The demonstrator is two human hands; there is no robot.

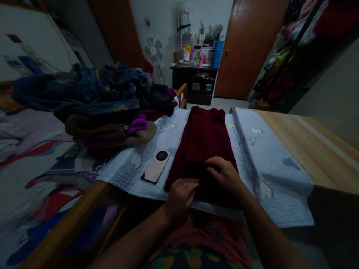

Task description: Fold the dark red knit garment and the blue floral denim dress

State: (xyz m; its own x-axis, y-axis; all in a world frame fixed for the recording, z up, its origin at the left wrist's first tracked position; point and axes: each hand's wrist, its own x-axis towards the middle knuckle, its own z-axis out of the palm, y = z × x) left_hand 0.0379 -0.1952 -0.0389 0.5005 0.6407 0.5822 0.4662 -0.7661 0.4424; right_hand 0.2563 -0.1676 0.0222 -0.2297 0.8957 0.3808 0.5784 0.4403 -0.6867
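A dark red garment (209, 134) lies lengthwise on a pale blue quilted cloth (260, 149), its sides folded in. My left hand (182, 192) rests at the garment's near left part, fingers pressed together and pointing right; whether cloth is between them is hard to see. My right hand (223, 172) is at the garment's near middle, thumb and fingers curved around an edge of the dark red cloth. A pink phone (156, 168) with a round black camera lies face down left of the garment.
Jeans and other clothes (103, 89) form a heap at the left. A wooden rail (70, 224) runs below it. Bare wooden board (316, 142) shows at the right. A fan (153, 50) and a dark cabinet (193, 86) stand at the back.
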